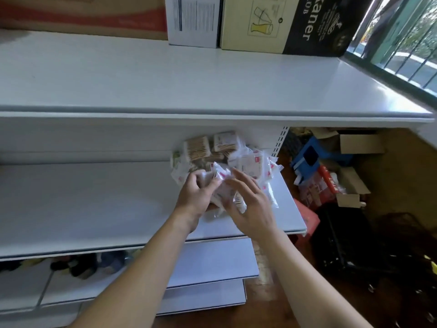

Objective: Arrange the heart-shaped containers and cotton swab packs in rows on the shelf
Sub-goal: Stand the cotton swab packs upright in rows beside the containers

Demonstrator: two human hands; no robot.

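Left hand (196,192) gripping a cotton swab pack (221,185), right hand (248,204) spread beside it, packs heaped (248,164) on shelf (94,204)

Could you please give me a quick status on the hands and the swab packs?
Left hand grips a clear plastic swab pack; right hand open beside it. Packs heaped, no rows. White shelf.

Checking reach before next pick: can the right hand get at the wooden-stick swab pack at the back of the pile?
Probably yes. The right hand is open just in front of the pile, and the wooden-stick swab pack lies on top at the back, uncovered, though under the upper shelf.
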